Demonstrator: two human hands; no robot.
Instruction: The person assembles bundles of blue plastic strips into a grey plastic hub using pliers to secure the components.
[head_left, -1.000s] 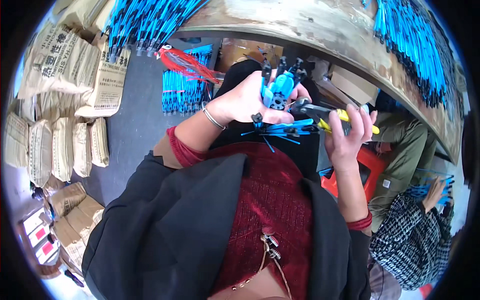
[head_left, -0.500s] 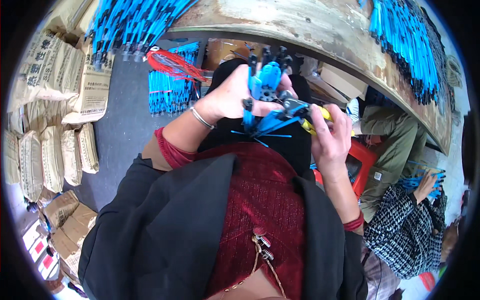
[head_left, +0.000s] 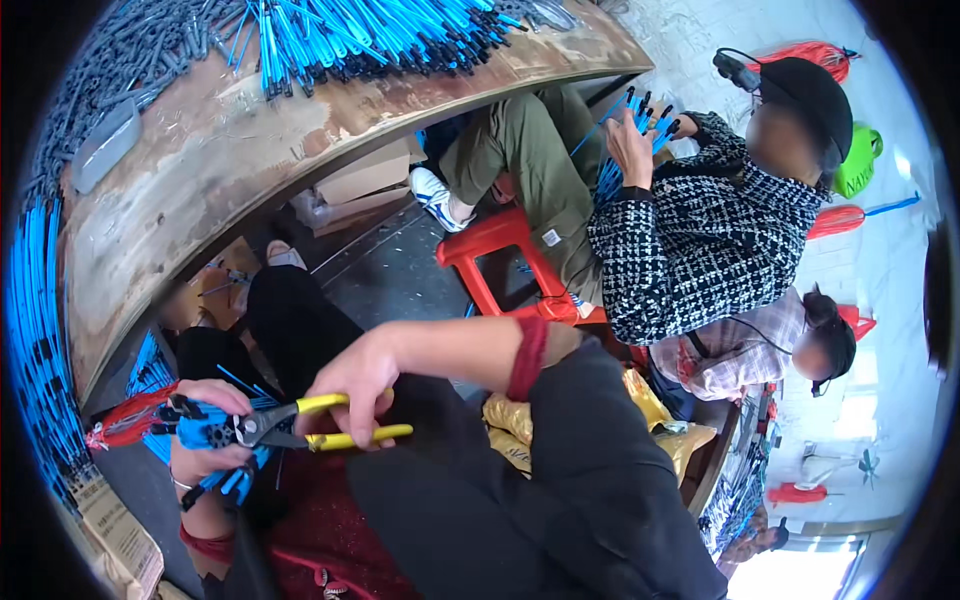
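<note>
My left hand (head_left: pixel 212 458) is closed around a blue-and-black plastic piece (head_left: pixel 194 432) with a round, holed end and several slim blue arms sticking out. Yellow-handled pliers (head_left: pixel 262 426) sit in my right hand (head_left: pixel 356 376), its fingers wrapped about the spread handles. Their dark metal jaws reach the piece beside my left fingers; whether they bite on it is hard to see. Both hands are above my dark-clothed lap.
A wooden table (head_left: pixel 250 130) carries a heap of blue rods (head_left: pixel 370 35), grey parts (head_left: pixel 140 60) and a clear scoop-like tray (head_left: pixel 107 147). To the right, beside a red stool (head_left: pixel 490 238), a co-worker in a checked jacket (head_left: pixel 710 230) holds blue rods. Golden bags (head_left: pixel 508 418) lie behind my right arm.
The view has swung right, so my hands now appear lower left and the co-worker shows fully. My left hand still holds the piece, my right hand the pliers, whose handles look wider apart.
</note>
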